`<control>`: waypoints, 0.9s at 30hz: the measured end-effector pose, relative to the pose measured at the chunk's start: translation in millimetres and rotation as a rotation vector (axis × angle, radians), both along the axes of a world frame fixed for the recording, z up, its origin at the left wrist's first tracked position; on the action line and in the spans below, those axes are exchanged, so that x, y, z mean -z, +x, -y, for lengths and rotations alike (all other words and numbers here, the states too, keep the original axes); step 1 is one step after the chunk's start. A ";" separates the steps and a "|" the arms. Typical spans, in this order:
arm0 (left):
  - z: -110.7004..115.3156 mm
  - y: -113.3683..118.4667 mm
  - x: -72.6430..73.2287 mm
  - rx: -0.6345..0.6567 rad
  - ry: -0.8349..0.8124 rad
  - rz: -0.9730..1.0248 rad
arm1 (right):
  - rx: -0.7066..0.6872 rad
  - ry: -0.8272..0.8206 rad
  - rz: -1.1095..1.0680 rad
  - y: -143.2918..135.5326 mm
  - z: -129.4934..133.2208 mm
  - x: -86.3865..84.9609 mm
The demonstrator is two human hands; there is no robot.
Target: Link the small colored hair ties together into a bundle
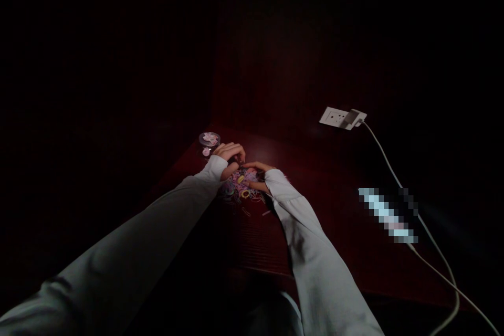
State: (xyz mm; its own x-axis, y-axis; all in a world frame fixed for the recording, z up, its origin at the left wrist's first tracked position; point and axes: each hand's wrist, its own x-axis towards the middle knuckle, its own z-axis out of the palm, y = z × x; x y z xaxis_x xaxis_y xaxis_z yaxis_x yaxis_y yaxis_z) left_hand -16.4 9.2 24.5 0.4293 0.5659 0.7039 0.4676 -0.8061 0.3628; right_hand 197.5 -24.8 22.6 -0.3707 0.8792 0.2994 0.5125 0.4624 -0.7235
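A loose heap of small coloured elastic hair bands [236, 189] lies on the dark red tabletop, mostly pink, purple and blue with a few yellow ones. My left hand [229, 155] curves over the heap's far left side, its thumb apart from its bent fingers. From the right, my right hand [259, 172] rests at the heap with fingers stretched out and thumb apart, touching the bands. The two hands nearly meet at the fingertips. Dim light leaves the exact contact between fingers and bands unclear.
A round clear container [209, 139] with a pink-and-white pattern stands beyond my left hand. A charger [354, 117] sits in a white wall socket [333, 117]. White cables [388, 157] run along the right, near a bright blurred-out device [388, 216] on the dark tabletop [331, 205].
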 end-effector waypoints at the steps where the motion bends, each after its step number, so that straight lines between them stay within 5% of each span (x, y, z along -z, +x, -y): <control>1: -0.4 -1.4 0.6 0.012 0.002 0.008 | -0.017 0.007 0.008 2.0 1.9 -2.4; 9: -8.5 -0.2 6.2 -0.174 0.054 0.267 | 0.091 0.011 -0.063 18.7 12.2 -12.6; 15: -14.8 -6.4 1.3 -0.387 0.080 0.355 | -0.044 0.183 0.387 -32.9 19.4 -22.4; 20: -12.9 -8.3 -0.6 -0.399 0.131 0.320 | -0.003 0.128 0.895 -79.7 25.7 -45.4; 27: -12.7 -9.0 3.3 -0.373 0.166 0.270 | -0.108 0.177 0.815 -84.7 14.9 -46.3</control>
State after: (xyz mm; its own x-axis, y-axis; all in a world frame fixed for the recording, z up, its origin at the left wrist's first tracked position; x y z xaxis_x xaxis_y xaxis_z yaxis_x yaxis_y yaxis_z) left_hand -25.4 21.9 21.2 0.0081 0.5170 0.8560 0.6424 -0.6587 0.3917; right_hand 112.8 -39.7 68.9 -0.6099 0.7918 0.0323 0.7897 0.6107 -0.0583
